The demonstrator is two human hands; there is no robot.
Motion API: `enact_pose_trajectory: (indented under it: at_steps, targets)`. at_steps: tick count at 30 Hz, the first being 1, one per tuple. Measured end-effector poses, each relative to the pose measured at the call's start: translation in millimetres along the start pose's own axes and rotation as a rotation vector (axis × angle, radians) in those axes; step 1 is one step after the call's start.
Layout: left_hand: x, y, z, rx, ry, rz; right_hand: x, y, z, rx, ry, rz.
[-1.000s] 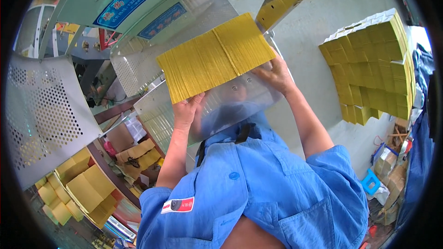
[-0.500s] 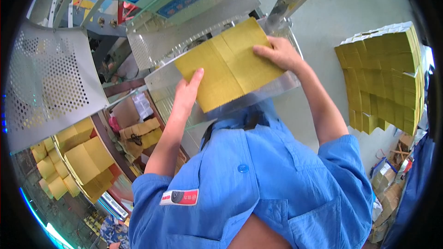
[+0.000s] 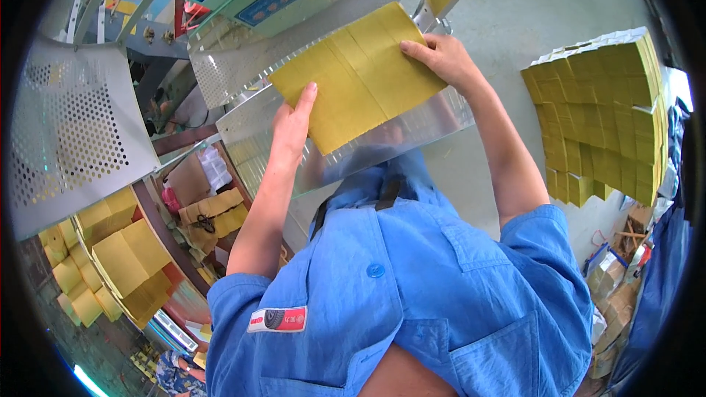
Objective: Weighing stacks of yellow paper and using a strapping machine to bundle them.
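Note:
A flat yellow-brown paper stack (image 3: 360,73), creased across its middle, is held tilted over a shiny metal tray (image 3: 397,132) on a machine. My left hand (image 3: 294,121) grips its left end, thumb on top and fingers hidden underneath. At the right end my right hand (image 3: 445,62) holds it the same way, thumb lying on the upper face. How many sheets make up the stack I cannot tell.
Perforated metal guards (image 3: 73,125) stand at the left. On a side table lie more yellow paper stacks (image 3: 132,250), near scissors (image 3: 207,224). A tall yellow paper pile (image 3: 599,117) stands at the right, with cardboard scraps (image 3: 614,301) below. Another person's patterned sleeve (image 3: 173,375) shows at the lower left.
Both hands have moved the paper stack away from my body, farther over the metal tray. More of the tray's near part shows now. My grip looks the same.

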State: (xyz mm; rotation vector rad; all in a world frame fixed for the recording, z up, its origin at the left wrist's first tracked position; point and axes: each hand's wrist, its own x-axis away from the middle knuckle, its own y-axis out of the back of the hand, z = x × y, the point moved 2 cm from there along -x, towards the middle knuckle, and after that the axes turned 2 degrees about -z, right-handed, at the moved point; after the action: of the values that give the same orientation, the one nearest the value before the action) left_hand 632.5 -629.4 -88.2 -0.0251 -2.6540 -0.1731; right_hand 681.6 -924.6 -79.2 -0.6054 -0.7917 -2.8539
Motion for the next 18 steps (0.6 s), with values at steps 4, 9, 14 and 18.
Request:
enact_pose_trajectory:
  at_steps: [4,9,14,18]
  targets:
    - [-5.1,-2.8,-0.5,0.005,0.022,0.012,-4.2,3.3,-10.9,-0.035,-0.043,-0.074]
    - [2.8,2.5,-9.8,-0.011,0.182,0.029,-8.0,8.4,-30.1,-0.305,-0.063,-0.133]
    - [-0.5,19.8,6.8,0.252,0.207,-0.020,-13.8,19.4,-30.6,-0.493,-0.128,-0.002]
    - [3.2,14.4,20.3,0.210,0.167,-0.080,-19.4,6.8,-48.3,-0.388,-0.080,-0.049]
